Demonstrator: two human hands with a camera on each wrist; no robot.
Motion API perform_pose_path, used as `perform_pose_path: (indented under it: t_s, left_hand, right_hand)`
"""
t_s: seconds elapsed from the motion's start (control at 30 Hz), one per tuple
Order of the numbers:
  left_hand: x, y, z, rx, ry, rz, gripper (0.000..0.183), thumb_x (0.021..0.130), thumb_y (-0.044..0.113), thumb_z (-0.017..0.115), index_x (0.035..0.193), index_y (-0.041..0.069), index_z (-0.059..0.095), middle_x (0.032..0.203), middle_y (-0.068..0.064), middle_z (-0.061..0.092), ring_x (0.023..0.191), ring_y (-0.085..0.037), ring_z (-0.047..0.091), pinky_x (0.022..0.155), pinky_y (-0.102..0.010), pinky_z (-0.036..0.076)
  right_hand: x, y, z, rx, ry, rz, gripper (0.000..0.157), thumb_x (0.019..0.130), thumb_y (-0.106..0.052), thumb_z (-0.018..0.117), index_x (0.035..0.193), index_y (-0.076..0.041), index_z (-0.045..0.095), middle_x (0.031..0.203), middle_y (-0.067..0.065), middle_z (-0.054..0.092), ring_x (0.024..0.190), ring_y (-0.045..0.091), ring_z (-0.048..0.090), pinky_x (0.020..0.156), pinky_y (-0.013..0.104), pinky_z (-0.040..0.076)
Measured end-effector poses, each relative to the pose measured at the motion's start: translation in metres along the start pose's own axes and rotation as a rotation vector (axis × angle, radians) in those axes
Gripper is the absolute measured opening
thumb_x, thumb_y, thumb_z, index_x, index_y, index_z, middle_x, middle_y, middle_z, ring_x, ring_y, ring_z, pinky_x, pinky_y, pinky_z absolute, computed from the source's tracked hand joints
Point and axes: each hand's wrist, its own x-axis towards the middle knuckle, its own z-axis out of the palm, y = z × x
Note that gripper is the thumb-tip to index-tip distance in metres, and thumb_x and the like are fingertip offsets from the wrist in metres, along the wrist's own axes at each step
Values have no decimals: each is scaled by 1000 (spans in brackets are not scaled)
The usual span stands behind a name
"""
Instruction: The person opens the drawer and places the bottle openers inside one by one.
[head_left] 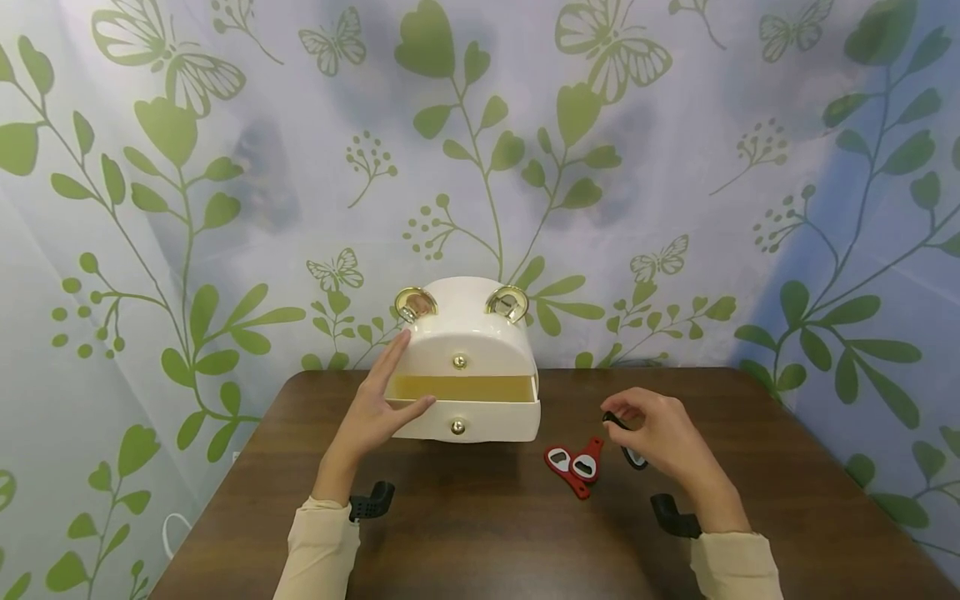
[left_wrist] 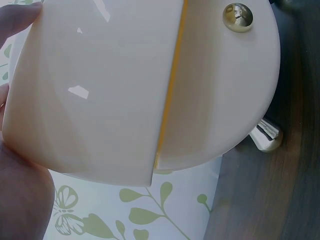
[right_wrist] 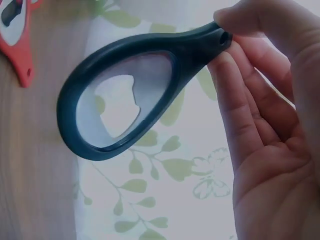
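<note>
A white cabinet point(head_left: 468, 312) with gold ears stands at the back of the table, its lower drawer point(head_left: 427, 421) pulled out. My left hand point(head_left: 373, 408) rests at the cabinet's left side, fingers extended upward and thumb reaching over the drawer's front edge. Close up, the white shell point(left_wrist: 100, 100) and a gold knob point(left_wrist: 238, 17) fill the left wrist view. My right hand point(head_left: 660, 437) pinches a black bottle opener point(right_wrist: 117, 100) by its handle end, the metal head hanging down above the table. Two red bottle openers point(head_left: 585, 467) lie overlapping between the cabinet and that hand.
The brown wooden table point(head_left: 480, 533) spans the lower view. Behind it hangs a pale curtain point(head_left: 285, 183) with green leaves and butterflies. Black wrist mounts point(head_left: 375, 500) sit below both wrists. A white cable loop point(head_left: 171, 529) hangs beyond the table's left edge.
</note>
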Motion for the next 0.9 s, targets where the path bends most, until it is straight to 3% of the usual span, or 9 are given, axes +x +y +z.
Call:
perform_pose_path:
  t_s: [0.23,0.9]
  left_hand:
    - [0,0,0,-5,1,3,101,86,25,86,165,32,24,171,9,21,158,-21,20,123,-59,24]
    - [0,-1,0,4,6,16,101,86,25,87,165,28,25,171,7,22,158,-23,21,122,-60,25]
  right_hand:
    - [4,-11,0,12,78,-48,24,84,-4,82,101,-19,77,97,-8,73,85,19,68,72,35,57]
    - [18,-36,5,42,301,-145,28,78,0,86,100,-15,77,94,-6,72,82,14,67,73,33,56]
